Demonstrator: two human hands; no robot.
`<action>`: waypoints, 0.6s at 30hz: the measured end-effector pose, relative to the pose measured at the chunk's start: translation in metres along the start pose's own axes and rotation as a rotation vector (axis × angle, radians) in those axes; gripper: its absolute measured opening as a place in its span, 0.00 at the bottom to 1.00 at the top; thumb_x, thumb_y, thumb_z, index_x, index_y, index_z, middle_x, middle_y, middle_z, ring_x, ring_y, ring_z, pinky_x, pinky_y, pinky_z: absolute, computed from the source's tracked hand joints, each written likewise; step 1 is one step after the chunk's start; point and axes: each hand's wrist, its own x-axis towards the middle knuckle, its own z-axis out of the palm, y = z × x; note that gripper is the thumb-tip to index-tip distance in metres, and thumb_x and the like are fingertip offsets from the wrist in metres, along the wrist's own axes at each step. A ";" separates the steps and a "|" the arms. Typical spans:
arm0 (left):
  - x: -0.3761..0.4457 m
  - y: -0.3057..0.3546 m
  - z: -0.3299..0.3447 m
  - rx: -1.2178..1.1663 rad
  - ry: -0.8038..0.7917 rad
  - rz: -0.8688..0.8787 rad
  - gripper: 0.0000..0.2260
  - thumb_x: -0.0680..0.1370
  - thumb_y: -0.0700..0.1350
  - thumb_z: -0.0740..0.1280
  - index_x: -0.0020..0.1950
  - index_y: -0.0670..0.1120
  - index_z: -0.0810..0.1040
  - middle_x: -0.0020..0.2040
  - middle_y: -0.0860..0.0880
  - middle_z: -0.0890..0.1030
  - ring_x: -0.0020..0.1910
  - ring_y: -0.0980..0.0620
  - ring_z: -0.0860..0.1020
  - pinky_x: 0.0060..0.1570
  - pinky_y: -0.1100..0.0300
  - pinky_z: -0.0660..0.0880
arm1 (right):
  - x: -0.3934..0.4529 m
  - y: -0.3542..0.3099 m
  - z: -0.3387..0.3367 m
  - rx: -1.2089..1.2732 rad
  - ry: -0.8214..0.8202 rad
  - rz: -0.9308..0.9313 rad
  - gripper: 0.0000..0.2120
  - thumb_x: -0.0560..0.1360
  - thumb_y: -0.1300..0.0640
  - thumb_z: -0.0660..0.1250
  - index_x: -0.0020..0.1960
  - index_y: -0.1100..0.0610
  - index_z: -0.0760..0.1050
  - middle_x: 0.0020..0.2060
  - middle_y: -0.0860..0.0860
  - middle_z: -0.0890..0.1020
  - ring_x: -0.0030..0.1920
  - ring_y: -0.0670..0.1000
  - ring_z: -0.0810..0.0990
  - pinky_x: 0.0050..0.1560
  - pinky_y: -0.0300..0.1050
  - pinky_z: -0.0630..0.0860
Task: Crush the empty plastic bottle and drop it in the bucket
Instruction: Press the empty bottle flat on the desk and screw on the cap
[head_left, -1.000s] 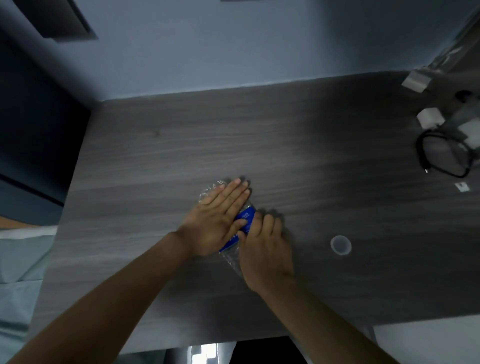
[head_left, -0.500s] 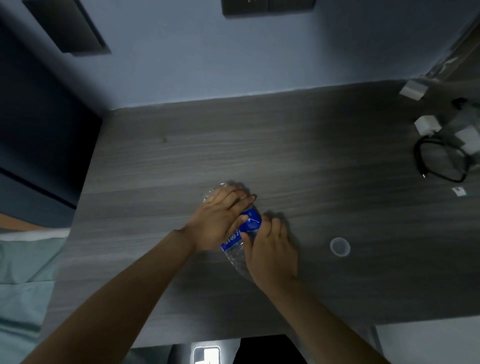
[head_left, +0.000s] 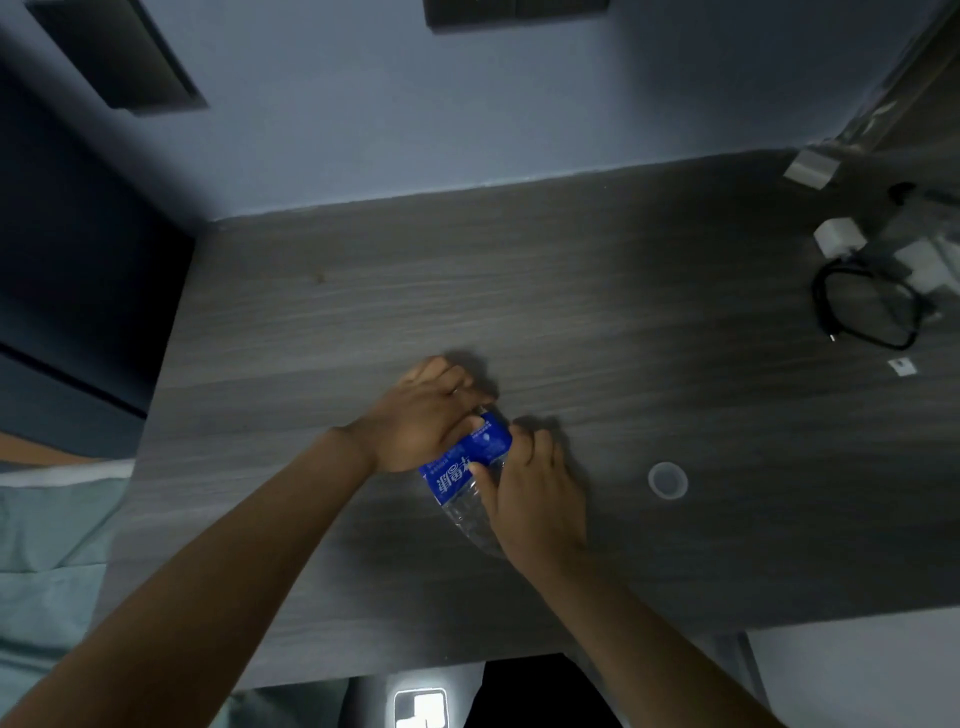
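A clear plastic bottle with a blue label lies flattened on the grey wooden table, running from upper left to lower right. My left hand curls around its far end, fingers bent over it. My right hand presses on the near part, thumb at the label's edge. Both hands hide much of the bottle. Its clear cap lies loose on the table to the right of my hands. No bucket is in view.
At the table's right end lie a coiled black cable, white chargers and a small white tag. A blue wall stands behind the table. A pale green cloth lies off the left edge.
My left hand has gone from lying flat on the bottle to curling around its far end. More of the blue label shows. My right hand stays on the near part.
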 end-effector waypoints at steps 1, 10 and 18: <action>-0.001 0.000 -0.001 0.015 -0.023 0.003 0.18 0.79 0.53 0.55 0.66 0.50 0.69 0.59 0.47 0.73 0.61 0.49 0.65 0.64 0.57 0.56 | 0.000 0.000 -0.001 0.001 -0.010 -0.008 0.28 0.75 0.40 0.55 0.67 0.57 0.61 0.60 0.54 0.72 0.56 0.50 0.73 0.47 0.40 0.72; -0.005 0.000 -0.022 0.005 -0.153 -0.012 0.14 0.77 0.56 0.59 0.55 0.48 0.74 0.53 0.47 0.80 0.55 0.48 0.75 0.61 0.55 0.64 | 0.001 0.005 -0.012 0.047 -0.072 -0.060 0.29 0.73 0.40 0.58 0.68 0.56 0.61 0.61 0.54 0.71 0.55 0.50 0.75 0.43 0.36 0.65; -0.024 0.009 -0.041 -0.165 -0.008 -0.140 0.11 0.76 0.54 0.63 0.49 0.48 0.77 0.45 0.49 0.82 0.45 0.49 0.79 0.46 0.61 0.67 | 0.004 0.022 -0.038 0.249 -0.037 -0.052 0.26 0.73 0.42 0.61 0.64 0.56 0.68 0.61 0.56 0.73 0.58 0.56 0.75 0.54 0.45 0.71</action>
